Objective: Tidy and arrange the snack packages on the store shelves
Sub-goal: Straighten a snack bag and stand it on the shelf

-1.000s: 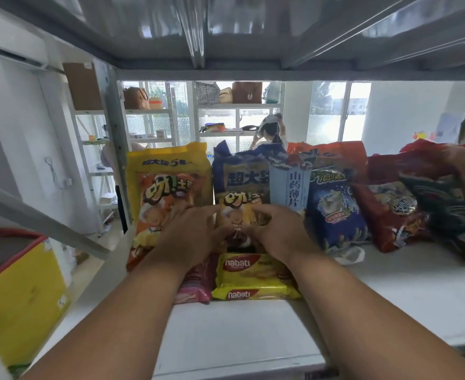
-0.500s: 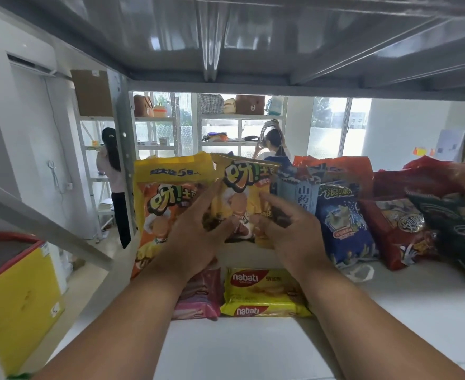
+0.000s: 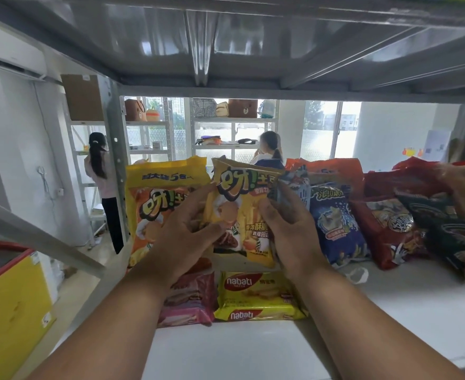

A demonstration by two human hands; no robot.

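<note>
Currently, left hand and right hand each pinch the small yellow chip bag, their grip on its side edges. Set it upright beside the large yellow bag; support its base.

yellow snack bag: glossy plastic film | shelf: smooth white | overhead shelf: shiny metal

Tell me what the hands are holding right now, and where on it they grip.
Both hold one small yellow chip bag: the left hand grips its left edge, the right hand its right edge, lifted above the shelf.
</note>
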